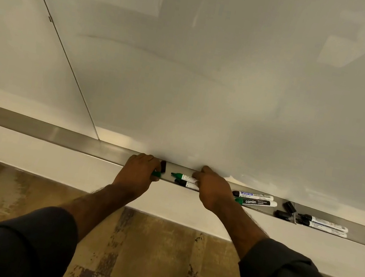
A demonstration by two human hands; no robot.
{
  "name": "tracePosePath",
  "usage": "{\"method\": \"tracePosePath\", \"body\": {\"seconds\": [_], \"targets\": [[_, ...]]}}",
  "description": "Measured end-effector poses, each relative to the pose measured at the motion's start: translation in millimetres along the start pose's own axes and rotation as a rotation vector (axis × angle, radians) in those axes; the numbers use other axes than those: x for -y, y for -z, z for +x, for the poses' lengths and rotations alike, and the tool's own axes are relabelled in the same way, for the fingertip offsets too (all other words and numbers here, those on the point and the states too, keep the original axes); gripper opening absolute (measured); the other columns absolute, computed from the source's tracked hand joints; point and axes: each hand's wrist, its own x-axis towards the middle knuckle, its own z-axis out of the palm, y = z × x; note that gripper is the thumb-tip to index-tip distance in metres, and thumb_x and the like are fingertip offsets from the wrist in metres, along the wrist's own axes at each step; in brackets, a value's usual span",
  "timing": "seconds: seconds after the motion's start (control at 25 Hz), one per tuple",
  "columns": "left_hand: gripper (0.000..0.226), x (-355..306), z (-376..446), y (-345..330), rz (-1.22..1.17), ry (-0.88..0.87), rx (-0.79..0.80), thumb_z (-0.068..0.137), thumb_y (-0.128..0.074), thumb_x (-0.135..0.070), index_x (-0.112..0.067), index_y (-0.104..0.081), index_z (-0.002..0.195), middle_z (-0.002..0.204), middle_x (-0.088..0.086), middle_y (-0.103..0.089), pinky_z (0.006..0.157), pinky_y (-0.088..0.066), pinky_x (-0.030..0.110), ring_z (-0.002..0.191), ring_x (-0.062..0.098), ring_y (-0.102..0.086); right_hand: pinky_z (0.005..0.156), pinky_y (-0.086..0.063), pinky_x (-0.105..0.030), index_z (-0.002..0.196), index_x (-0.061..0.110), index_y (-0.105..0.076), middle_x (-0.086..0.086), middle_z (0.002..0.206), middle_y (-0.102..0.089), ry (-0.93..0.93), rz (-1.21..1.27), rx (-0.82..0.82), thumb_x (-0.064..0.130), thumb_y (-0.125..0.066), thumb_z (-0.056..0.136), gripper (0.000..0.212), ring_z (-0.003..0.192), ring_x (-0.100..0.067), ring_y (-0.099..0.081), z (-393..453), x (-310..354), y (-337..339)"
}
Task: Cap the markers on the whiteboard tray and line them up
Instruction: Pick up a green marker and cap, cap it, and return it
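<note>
6 markers lie on the metal tray (32,127): 2 uncapped (185,180) between the hands, 2 (255,198) just right, 2 (323,225) farther right. 2 black caps (285,210) lie loose. Left hand (140,172) pinches a green cap (156,173) beside another black cap (163,166); right hand (212,190) curls over the central pair's barrels.

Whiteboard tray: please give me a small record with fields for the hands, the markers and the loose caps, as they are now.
tray: metal ledge under the whiteboard
left hand: on tray, a green cap and a black cap at its fingers
right hand: on the ends of two uncapped markers, green-tipped and black-tipped
middle pair: two markers, side by side
loose black caps: two
far-right pair: two uncapped black markers
</note>
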Motion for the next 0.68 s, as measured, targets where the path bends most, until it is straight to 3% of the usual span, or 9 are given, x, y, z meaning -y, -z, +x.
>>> {"method": "tracePosePath", "body": {"seconds": [0.2,0.36,0.56,0.68], "targets": [[0.031,-3,-9,10,-0.043,0.002,-0.108,0.088,-0.062,-0.018,-0.021,-0.059,0.119,0.107,0.006,-0.067,0.087,-0.043,0.038,0.096,0.027,-0.058,0.073,-0.046,-0.037,0.106,0.012,-0.060,-0.008,0.106,-0.056,-0.019,-0.185,-0.087,0.009,-0.054,0.087,0.019,0.087,-0.027,-0.059,-4,6,4],[0.018,-18,-16,36,-0.273,0.050,-0.226,0.089,-0.062,-0.017,-0.019,-0.067,0.106,0.097,0.004,-0.067,0.078,-0.043,0.027,0.087,0.021,-0.058,0.082,-0.040,-0.037,0.107,0.013,-0.053,-0.008,0.104,-0.060,-0.007,-0.245,-0.222,0.007,-0.054,0.082,0.026,0.091,-0.027,-0.056,-20,8,20],[0.011,-50,-13,91,-0.584,0.210,-0.425,0.081,-0.072,-0.027,-0.028,-0.064,0.088,0.084,-0.010,-0.064,0.064,-0.042,0.012,0.073,0.003,-0.057,0.074,-0.036,-0.038,0.103,0.014,-0.055,-0.007,0.094,-0.065,0.001,-0.110,-0.446,0.011,-0.050,0.090,0.014,0.087,-0.029,-0.052,-46,8,72],[0.015,-73,-9,128,-0.882,0.301,-0.431,0.079,-0.075,-0.024,-0.027,-0.063,0.087,0.087,-0.001,-0.071,0.069,-0.049,0.021,0.076,0.010,-0.064,0.062,-0.043,-0.037,0.108,0.013,-0.056,-0.009,0.094,-0.062,0.048,0.086,-0.573,0.014,-0.047,0.096,0.015,0.073,-0.029,-0.054,-65,11,118]]}}
